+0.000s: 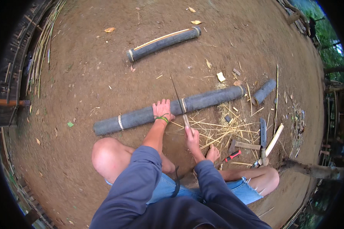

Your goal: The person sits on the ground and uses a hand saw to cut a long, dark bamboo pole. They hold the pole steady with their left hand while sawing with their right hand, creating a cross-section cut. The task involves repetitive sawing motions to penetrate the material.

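Observation:
A long, thick dark-grey bamboo pole (137, 119) lies slantwise on the dirt in front of me, with pale rings at its joints. My left hand (163, 110) presses down on its middle, fingers laid over the top; a green-yellow band circles that wrist. To the right of it, a handsaw (174, 87) crosses the pole just beside a pale joint. Its narrow dark blade shows edge-on, pointing away from me. Wrapped around its light handle is my right hand (192, 138). How deep the blade sits in the bamboo I cannot tell.
Pale split strips (233, 129) litter the ground at right, near a hatchet (247, 145), a machete (263, 133) and a red-black knife (233, 155). A short bamboo piece (264, 91) lies beyond them. Farther off rests another bamboo length (164, 42). Long thin canes (42, 49) lean at far left.

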The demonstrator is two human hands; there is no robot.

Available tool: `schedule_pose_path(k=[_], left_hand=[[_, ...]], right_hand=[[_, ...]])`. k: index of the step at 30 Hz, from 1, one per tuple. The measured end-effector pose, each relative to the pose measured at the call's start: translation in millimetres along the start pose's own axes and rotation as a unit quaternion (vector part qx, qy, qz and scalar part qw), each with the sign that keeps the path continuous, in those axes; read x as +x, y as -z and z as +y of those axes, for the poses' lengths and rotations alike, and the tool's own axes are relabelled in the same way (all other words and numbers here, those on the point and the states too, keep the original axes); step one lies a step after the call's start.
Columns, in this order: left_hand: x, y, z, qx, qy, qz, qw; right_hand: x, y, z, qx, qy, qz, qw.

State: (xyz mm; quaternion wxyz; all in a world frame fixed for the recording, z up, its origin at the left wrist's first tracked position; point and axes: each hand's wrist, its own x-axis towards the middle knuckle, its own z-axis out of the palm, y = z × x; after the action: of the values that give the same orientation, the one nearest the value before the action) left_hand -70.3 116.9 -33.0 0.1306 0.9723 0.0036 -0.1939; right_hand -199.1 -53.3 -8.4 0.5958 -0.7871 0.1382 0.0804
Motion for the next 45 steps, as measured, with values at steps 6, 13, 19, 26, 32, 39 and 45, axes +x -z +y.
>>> schedule_pose_path(k=[6,13,19,26,32,39,45], left_hand=[[-7,12,-2,0.013,0.01,-0.001,1.0],[1,1,2,-0.003,0.004,0.002,1.0],[-4,8,-12,0.007,0.033,-0.01,0.999],[3,9,-1,-0.009,0.009,-0.017,1.0],[3,10,-5,0.003,0.018,0.001,1.0],[3,11,-6,-0.024,0.003,-0.027,0.999],[1,7,-3,0.001,0.007,-0.013,1.0]], right_hand=[[-98,51,-1,-0.012,-0.046,-0.022,0.999],[14,1,-6,0.005,-0.034,-0.015,0.999],[-94,44,-83,-0.145,0.038,-0.004,0.989],[16,-7,-15,-0.017,0.005,-0.003,1.0],[-94,50,7,-0.055,0.007,-0.022,0.998],[18,-11,-22,0.08,-0.089,-0.035,0.992],[-99,45,-5,-0.078,0.077,0.023,0.994]])
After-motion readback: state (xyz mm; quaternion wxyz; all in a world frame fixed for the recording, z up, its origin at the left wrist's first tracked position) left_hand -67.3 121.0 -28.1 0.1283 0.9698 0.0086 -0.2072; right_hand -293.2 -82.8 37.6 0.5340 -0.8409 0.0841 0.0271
